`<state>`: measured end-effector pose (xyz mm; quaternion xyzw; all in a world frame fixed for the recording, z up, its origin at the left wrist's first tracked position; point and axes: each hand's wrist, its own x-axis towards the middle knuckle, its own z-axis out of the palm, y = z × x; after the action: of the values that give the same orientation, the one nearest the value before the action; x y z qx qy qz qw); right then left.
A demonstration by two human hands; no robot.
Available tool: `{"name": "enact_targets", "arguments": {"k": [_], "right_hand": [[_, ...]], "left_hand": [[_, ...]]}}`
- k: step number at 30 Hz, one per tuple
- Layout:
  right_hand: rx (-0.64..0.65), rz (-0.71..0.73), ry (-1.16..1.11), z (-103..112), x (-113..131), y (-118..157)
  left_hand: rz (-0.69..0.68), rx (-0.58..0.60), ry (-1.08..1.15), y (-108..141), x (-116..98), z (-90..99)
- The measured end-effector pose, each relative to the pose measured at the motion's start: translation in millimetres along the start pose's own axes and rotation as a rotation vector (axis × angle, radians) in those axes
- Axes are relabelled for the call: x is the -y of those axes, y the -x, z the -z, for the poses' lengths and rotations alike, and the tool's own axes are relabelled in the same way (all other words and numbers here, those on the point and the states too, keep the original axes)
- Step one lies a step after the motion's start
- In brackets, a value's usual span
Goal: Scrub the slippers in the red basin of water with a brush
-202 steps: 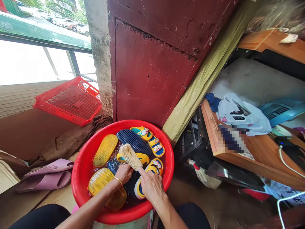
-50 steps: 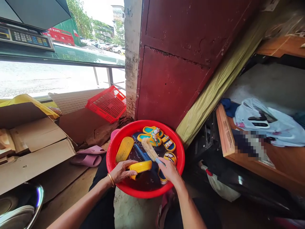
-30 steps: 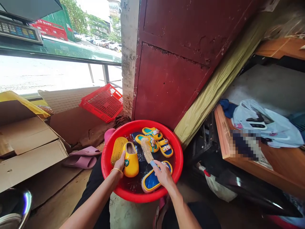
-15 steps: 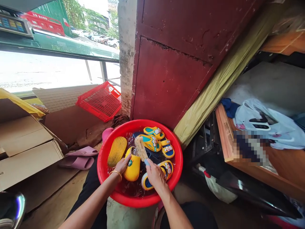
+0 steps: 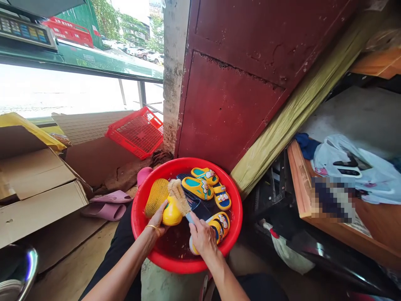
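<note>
My left hand (image 5: 159,218) grips a yellow slipper (image 5: 172,214) by its side, over a red basin (image 5: 187,267) of dark water. In my right hand (image 5: 202,234) is the blue-grey handle of a scrubbing brush (image 5: 179,196), its pale bristles against the slipper and hiding part of it. A yellow sole (image 5: 156,196) faces up at the basin's left. Yellow-and-teal sandals (image 5: 196,188) float toward the back, a yellow-and-navy sandal (image 5: 222,196) lies at the right, and another yellow sandal (image 5: 220,225) sits partly behind my right hand.
Pink slippers (image 5: 108,205) lie on the floor left of the basin, beside opened cardboard boxes (image 5: 40,200). A red plastic crate (image 5: 138,133) leans behind them. A dark red door (image 5: 232,104) stands behind the basin. At right, a wooden drawer (image 5: 296,179) holds a plastic bag (image 5: 354,167).
My left hand has tilted the slipper so its rounded toe faces me more. The brush has moved left onto it. The whole view has shifted slightly.
</note>
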<state>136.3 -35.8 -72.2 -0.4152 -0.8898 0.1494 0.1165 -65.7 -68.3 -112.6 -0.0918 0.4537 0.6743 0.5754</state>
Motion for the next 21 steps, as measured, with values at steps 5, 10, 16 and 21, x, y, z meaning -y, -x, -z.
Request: {"name": "enact_targets", "arguments": {"k": [5,10,16,21], "right_hand": [[-0.084,0.079,-0.157,6.9,-4.8,-13.5],[-0.091,0.149,-0.091,2.5,-8.9,-4.4],[-0.196,-0.002,-0.044,14.3,-35.1,-3.1],[-0.242,0.221,-0.114,0.9,-26.6,8.1]], "left_hand": [[0.075,-0.024,0.1,8.5,-6.0,-0.2],[0.079,0.078,0.095,13.4,-9.7,-3.3],[0.22,0.22,-0.026,24.2,-5.2,-11.0],[0.155,0.249,-0.076,27.9,-6.5,-7.4]]}}
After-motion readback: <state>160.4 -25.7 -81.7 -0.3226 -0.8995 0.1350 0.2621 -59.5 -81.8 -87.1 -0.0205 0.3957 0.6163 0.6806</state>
